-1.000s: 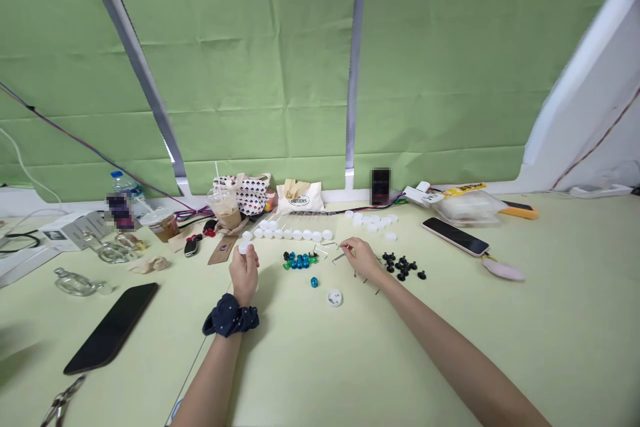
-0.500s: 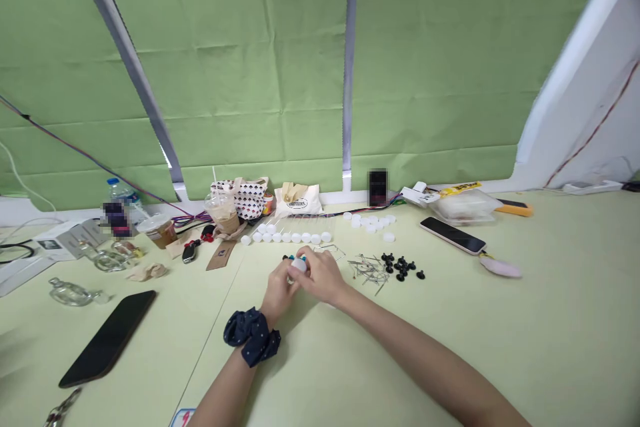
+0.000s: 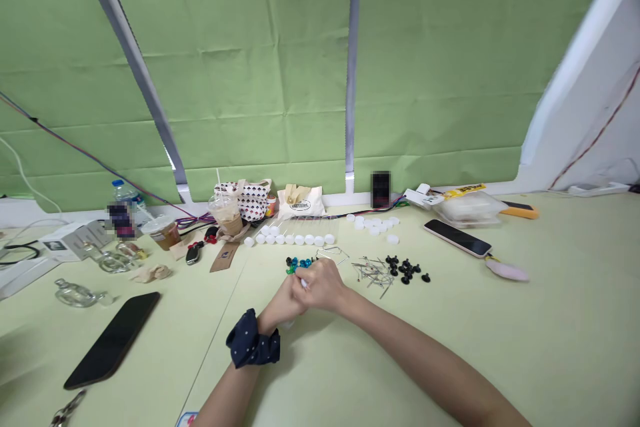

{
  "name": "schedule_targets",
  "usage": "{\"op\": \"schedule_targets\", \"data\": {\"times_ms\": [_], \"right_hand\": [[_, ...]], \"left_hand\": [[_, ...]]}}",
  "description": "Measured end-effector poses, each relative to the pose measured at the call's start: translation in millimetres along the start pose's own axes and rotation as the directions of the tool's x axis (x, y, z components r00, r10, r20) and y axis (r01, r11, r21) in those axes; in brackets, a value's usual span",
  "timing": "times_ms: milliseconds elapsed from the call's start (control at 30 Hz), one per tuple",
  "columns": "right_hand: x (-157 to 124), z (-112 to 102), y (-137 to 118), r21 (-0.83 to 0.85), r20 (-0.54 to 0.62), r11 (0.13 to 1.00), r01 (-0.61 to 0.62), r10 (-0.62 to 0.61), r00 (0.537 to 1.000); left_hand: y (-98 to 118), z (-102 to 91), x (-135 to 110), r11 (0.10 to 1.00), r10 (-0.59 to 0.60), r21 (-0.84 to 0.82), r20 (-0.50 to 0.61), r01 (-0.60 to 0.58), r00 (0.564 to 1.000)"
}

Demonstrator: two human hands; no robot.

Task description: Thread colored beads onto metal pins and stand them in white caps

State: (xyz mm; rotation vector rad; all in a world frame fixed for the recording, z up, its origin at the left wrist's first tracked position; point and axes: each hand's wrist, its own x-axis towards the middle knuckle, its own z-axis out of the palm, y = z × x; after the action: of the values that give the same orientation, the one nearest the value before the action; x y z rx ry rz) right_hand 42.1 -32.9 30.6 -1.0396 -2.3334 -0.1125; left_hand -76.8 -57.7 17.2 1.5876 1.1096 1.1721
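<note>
Both hands meet over the middle of the table. My left hand (image 3: pixel 286 298), below a dark dotted scrunchie (image 3: pixel 254 339), is closed round a small white round cap (image 3: pixel 303 283), of which only a sliver shows. My right hand (image 3: pixel 325 284) presses against it from the right, fingers curled on the same cap. Just beyond them lie small blue and green pieces (image 3: pixel 301 263), partly hidden by the right hand. Bent metal wires (image 3: pixel 333 254) and a heap of thin metal pins (image 3: pixel 373 273) are to the right, beside several black knob-like pieces (image 3: pixel 406 269).
Several white caps stand in a row (image 3: pixel 299 239), with more loose caps (image 3: pixel 375 227) to their right. Phones lie at the left (image 3: pixel 113 340) and right (image 3: pixel 457 238). Drink cups (image 3: pixel 226 215), glass bottles (image 3: pixel 75 293) and a plastic box (image 3: pixel 467 208) line the back and left.
Both hands have drawn slightly nearer and closed tighter, covering most of the white cap. The blue and green pieces now show more. The view has shifted slightly.
</note>
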Motion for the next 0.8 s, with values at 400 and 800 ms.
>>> {"op": "schedule_targets", "data": {"times_ms": [400,800], "right_hand": [[0,-39,-10,0.298,-0.189,0.849,0.436,-0.396,0.899],[5,-63,-4,0.189,0.129,0.955,0.228,-0.254,0.959]], "left_hand": [[3,-8.1,-17,0.927,-0.079,-0.192,0.740,0.322,0.668],[0,-5.2,-9,0.975,-0.017,-0.201,0.367,0.097,0.930]]}}
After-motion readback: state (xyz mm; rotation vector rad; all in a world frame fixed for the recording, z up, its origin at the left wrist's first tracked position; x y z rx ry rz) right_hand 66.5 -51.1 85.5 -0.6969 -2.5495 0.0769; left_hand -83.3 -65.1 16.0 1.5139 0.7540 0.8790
